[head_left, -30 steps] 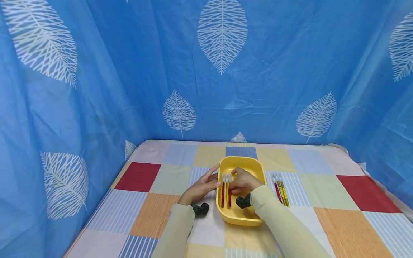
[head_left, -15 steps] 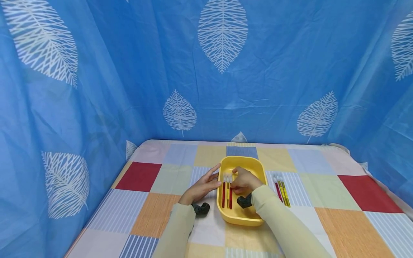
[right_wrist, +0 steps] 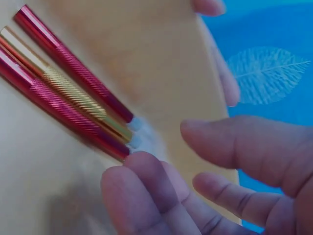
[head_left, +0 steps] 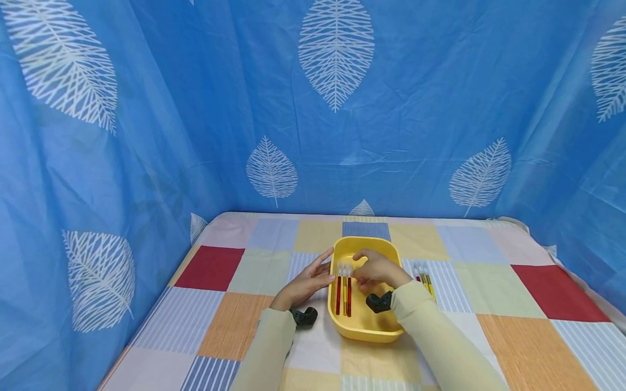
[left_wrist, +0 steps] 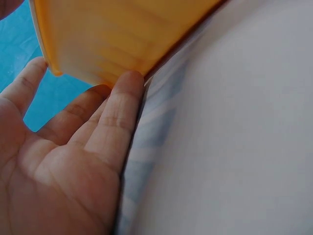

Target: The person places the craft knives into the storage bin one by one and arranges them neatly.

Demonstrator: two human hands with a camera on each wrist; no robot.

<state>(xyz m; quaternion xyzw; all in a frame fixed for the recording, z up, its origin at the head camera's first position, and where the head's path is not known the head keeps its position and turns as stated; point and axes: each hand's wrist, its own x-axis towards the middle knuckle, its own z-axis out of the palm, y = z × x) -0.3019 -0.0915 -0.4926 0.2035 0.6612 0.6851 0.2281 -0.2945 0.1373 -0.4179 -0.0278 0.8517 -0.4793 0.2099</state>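
A yellow plastic tray [head_left: 364, 335] holds three slim craft knives with knurled handles and clear capped tips, side by side along its left wall: a red knife [head_left: 338, 296], a gold knife [head_left: 344, 297] and another red knife [head_left: 349, 300]. My left hand [head_left: 305, 283] lies with extended fingers against the outside of the tray's left wall; its fingertips touch the wall in the left wrist view. Over the tray, my right hand [head_left: 377, 270] has thumb and fingers spread apart, nothing between them. In the right wrist view its fingertips are close beside the capped tip of the nearer red knife [right_wrist: 63, 105].
To the right of the tray, several more red and gold craft knives [head_left: 427, 282] lie on the patchwork tablecloth [head_left: 508, 288], partly covered by the right sleeve [head_left: 425, 320]. Blue curtains [head_left: 391, 108] with white leaf prints stand behind the table and at both sides.
My right hand has let go of the rightmost red knife in the tray and drawn back to the right, its fingers opening. The left hand has stayed at the tray wall.
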